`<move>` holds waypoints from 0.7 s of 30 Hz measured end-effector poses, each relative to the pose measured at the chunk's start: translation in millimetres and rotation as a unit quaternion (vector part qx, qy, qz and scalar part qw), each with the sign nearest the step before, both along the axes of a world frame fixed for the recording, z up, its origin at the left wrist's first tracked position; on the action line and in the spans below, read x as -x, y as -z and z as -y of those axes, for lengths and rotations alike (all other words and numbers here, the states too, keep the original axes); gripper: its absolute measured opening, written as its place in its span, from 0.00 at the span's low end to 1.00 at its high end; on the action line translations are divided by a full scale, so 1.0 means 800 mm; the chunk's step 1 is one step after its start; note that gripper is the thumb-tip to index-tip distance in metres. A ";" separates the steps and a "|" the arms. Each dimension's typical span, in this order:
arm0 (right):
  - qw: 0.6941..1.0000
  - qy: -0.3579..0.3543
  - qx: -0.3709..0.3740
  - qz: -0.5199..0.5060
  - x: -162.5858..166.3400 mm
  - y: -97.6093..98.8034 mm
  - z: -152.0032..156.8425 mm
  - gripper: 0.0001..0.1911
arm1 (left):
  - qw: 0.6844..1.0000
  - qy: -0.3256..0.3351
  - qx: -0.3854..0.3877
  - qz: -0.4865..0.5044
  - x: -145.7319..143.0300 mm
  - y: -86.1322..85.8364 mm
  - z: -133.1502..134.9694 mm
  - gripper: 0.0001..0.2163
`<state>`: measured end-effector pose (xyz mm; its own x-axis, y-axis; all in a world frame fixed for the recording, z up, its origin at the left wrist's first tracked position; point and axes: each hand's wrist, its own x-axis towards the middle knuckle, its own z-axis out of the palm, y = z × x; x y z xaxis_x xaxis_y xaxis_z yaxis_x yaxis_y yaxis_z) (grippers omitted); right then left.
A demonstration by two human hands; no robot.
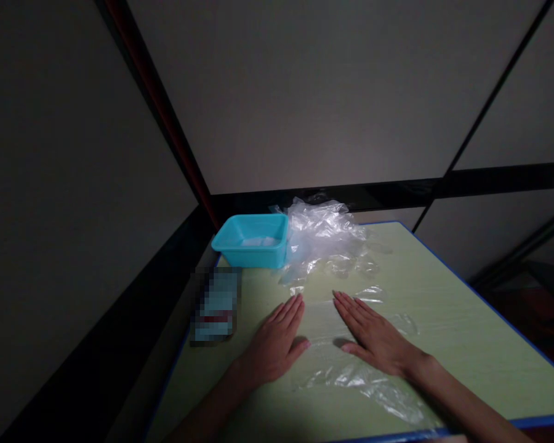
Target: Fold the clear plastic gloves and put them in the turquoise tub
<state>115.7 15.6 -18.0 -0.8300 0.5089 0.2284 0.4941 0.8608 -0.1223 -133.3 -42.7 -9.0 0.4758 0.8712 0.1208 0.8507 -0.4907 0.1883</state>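
My left hand (pixel 272 341) lies flat on the pale green table (pixel 452 320), fingers stretched out and together. My right hand (pixel 372 335) lies flat beside it, fingers also extended. Both hands press on a clear plastic sheet (pixel 351 375) spread over the table between and under them. Neither hand grips anything.
A turquoise plastic tub (pixel 252 240) stands at the table's far left corner. A crumpled heap of clear plastic bags (pixel 323 234) lies next to it. A blurred-out flat item (pixel 215 304) rests near the left edge. The table has a blue rim (pixel 493 307); walls close in behind.
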 end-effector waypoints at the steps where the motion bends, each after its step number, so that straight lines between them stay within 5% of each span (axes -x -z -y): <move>1: 1.000 0.001 0.002 0.005 0.000 0.000 0.000 0.39 | 1.000 -0.002 0.001 0.000 0.002 0.000 0.001 0.29; 21: 0.999 0.036 -0.010 0.007 0.006 0.008 -0.017 0.39 | 0.999 -0.018 -0.002 -0.026 0.013 -0.008 -0.022 0.27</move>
